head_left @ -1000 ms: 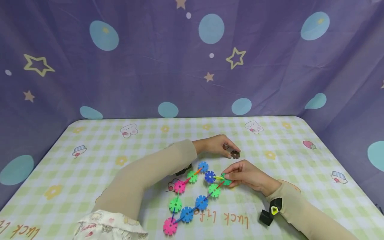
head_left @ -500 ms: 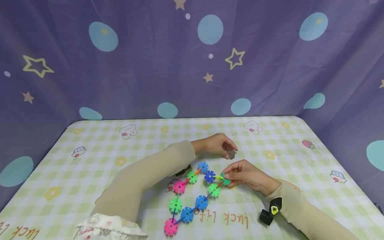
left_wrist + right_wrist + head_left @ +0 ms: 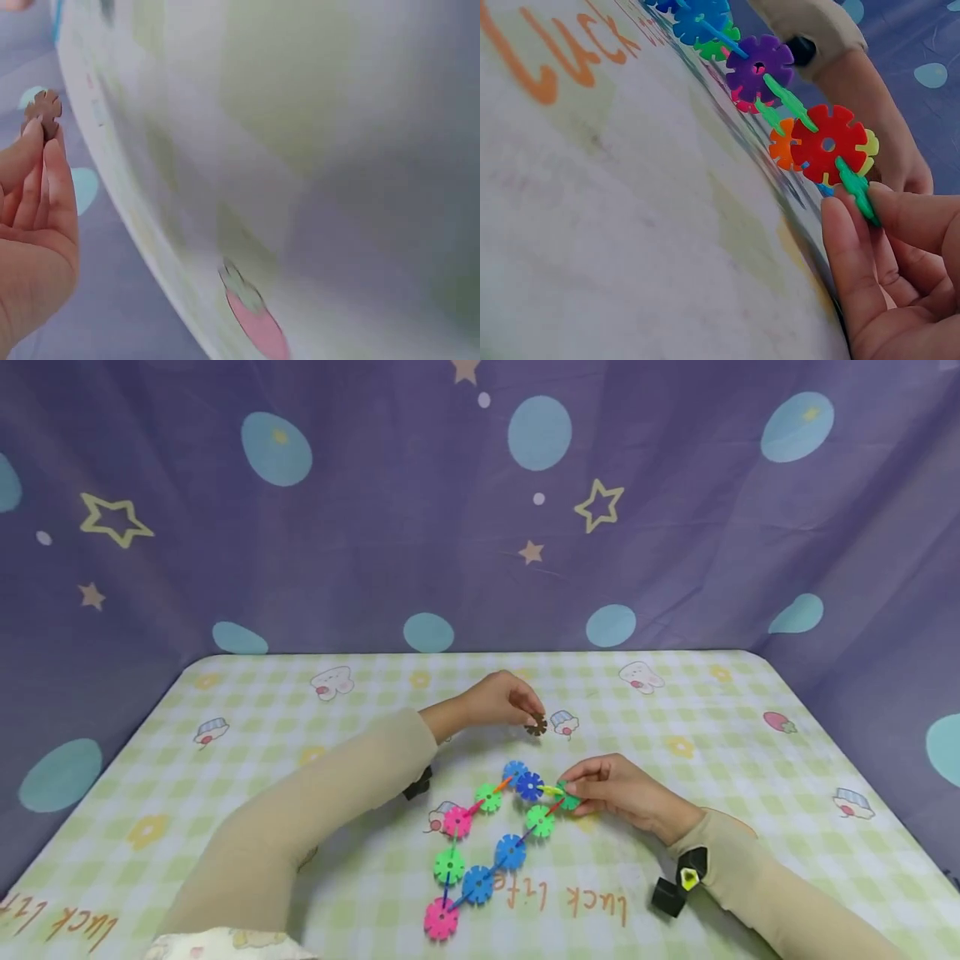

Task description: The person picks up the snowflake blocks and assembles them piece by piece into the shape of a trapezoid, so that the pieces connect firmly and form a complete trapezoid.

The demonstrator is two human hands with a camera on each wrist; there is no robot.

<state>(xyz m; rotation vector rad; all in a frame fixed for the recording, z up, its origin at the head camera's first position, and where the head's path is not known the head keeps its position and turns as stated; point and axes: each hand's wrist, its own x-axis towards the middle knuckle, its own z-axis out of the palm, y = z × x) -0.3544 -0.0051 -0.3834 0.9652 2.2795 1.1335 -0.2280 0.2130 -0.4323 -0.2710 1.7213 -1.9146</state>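
My left hand (image 3: 498, 699) holds a brown notched disc (image 3: 536, 725), a snowflake building piece, above the table's far middle. In the left wrist view, thumb and fingers pinch that brown disc (image 3: 43, 112) near its edge. My right hand (image 3: 630, 795) pinches a green notched disc (image 3: 857, 193) at one end of a chain of linked discs (image 3: 510, 852). The chain bends in a loop of blue, green and pink discs, with thinner edge-on discs joining them. Seen from the right wrist, a red disc (image 3: 829, 144) and a purple disc (image 3: 760, 69) follow the pinched green one.
A checked tablecloth (image 3: 247, 777) covers the table, with a patterned purple curtain (image 3: 375, 527) hanging behind it. A black device (image 3: 667, 897) sits at my right wrist, and another black device (image 3: 417, 783) shows under my left forearm.
My left hand has moved left and farther back from the chain, carrying the brown disc. The right hand keeps its pinch on the green disc, almost still. The view has shifted slightly.
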